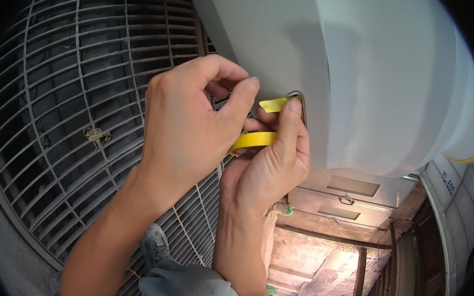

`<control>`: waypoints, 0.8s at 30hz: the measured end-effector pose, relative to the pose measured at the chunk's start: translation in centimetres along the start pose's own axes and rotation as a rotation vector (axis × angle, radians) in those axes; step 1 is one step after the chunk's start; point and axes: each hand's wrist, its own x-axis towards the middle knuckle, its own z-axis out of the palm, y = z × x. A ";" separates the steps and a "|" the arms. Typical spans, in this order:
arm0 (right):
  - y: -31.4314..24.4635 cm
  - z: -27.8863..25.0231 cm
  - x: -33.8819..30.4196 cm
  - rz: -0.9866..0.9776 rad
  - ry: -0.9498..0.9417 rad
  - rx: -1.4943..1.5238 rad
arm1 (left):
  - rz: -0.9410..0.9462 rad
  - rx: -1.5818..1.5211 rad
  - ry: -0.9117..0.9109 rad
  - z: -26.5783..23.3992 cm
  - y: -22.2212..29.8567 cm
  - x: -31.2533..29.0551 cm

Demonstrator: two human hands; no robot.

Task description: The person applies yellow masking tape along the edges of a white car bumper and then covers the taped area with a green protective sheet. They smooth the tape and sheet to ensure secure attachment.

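Note:
My left hand (191,127) and my right hand (272,165) work close together against the edge of a white curved housing (378,76). A roll of yellow tape (253,141) sits between them, gripped by my left thumb and fingers. My right index finger presses the free yellow tape end (273,104) onto the housing beside a thin metal wire loop (300,100). Most of the roll is hidden by my hands.
A large grey wire fan grille (72,94) fills the left side. Below the housing are beige metal panels with a latch (347,200). Far beneath are wooden planks, a sack and a shoe (155,245) on the grating.

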 end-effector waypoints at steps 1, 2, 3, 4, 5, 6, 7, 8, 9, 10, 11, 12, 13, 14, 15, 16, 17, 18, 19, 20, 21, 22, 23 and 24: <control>-0.1 0.0 0.0 0.002 -0.001 0.002 | 0.014 -0.002 -0.014 0.0 0.0 0.3; -0.1 0.0 0.0 0.003 -0.002 0.004 | 0.012 -0.001 -0.012 0.0 0.1 0.5; -0.1 0.0 0.0 0.007 -0.002 0.002 | 0.010 -0.001 -0.011 0.0 0.2 0.6; -0.2 0.0 0.0 0.010 -0.001 0.000 | 0.008 -0.001 -0.009 0.0 0.3 0.7; -0.2 0.0 0.0 0.016 0.004 0.002 | -0.015 0.011 -0.034 -0.1 0.5 0.6; -0.2 0.0 0.0 0.013 0.001 -0.002 | -0.038 0.023 -0.060 -0.2 0.7 0.6; -0.2 0.0 0.0 0.013 0.003 -0.002 | -0.062 0.028 -0.080 -0.3 0.8 0.5; -0.2 0.1 0.1 0.013 0.005 -0.003 | -0.065 0.033 -0.089 -0.3 0.8 0.5; -0.2 0.0 0.1 0.012 0.008 0.001 | -0.067 0.032 -0.093 -0.3 0.9 0.5; -0.1 0.1 0.1 0.012 0.011 0.006 | -0.076 0.028 -0.099 -0.3 0.9 0.5; -0.1 0.1 0.1 0.011 0.015 0.013 | -0.061 0.032 -0.099 -0.4 0.9 0.5; -0.1 0.1 0.1 0.004 0.015 0.011 | -0.052 0.033 -0.102 -0.3 0.8 0.5; 0.0 0.1 0.1 -0.003 0.016 0.011 | -0.053 0.033 -0.105 -0.3 0.8 0.5; 0.0 0.2 0.1 -0.011 0.017 0.011 | -0.032 0.049 -0.104 -0.3 0.8 0.6; 0.1 0.2 0.1 -0.014 0.028 0.009 | -0.020 0.064 -0.103 -0.2 0.7 0.6; 0.1 0.3 0.1 -0.019 0.040 0.005 | -0.011 0.068 -0.101 -0.2 0.7 0.7; 0.2 0.3 0.2 -0.025 0.052 0.001 | 0.016 0.084 -0.104 -0.2 0.7 0.8; 0.2 0.2 0.3 -0.035 0.058 -0.018 | 0.042 0.088 -0.107 -0.2 0.6 0.9; 0.3 0.2 0.3 -0.044 0.065 -0.036 | 0.067 0.092 -0.111 -0.2 0.6 1.0; 0.3 0.2 0.3 -0.055 0.069 -0.048 | 0.108 0.104 -0.117 -0.2 0.6 1.2; 0.4 0.2 0.3 -0.065 0.072 -0.030 | 0.149 0.118 -0.124 -0.2 0.5 1.3; 0.4 0.2 0.3 -0.054 0.092 -0.043 | 0.176 0.132 -0.129 -0.2 0.5 1.5; 0.5 0.1 0.3 -0.049 0.090 -0.043 | 0.231 0.145 -0.128 -0.1 0.5 1.7; 0.5 0.0 0.3 -0.044 0.087 -0.041 | 0.273 0.158 -0.126 -0.1 0.4 1.8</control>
